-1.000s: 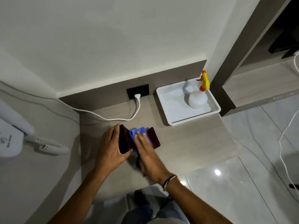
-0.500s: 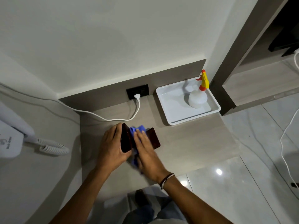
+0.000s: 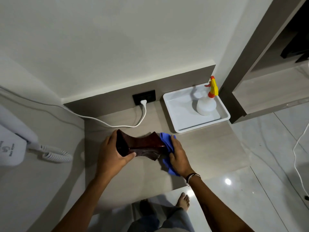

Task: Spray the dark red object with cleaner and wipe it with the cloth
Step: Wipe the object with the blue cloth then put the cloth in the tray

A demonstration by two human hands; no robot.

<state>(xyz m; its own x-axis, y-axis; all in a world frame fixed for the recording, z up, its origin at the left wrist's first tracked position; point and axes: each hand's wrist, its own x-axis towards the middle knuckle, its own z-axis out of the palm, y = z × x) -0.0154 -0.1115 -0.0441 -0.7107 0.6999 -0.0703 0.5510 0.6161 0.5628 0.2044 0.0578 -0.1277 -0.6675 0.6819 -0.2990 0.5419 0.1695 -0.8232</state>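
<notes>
Dark red object [image 3: 142, 146] in both hands

Likely hotel room: wall-mounted hair dryer [image 3: 11, 141] with coiled cord, amenity tray [image 3: 182, 113], tiled floor [image 3: 267, 190].

The beige desk [image 3: 192, 151] carried a white tray [image 3: 180, 114] at its back right corner, a white cable [image 3: 117, 125] trailing across its rear from the wall socket [image 3: 144, 97], and a blue cloth [image 3: 165, 143] nearer the front.
</notes>
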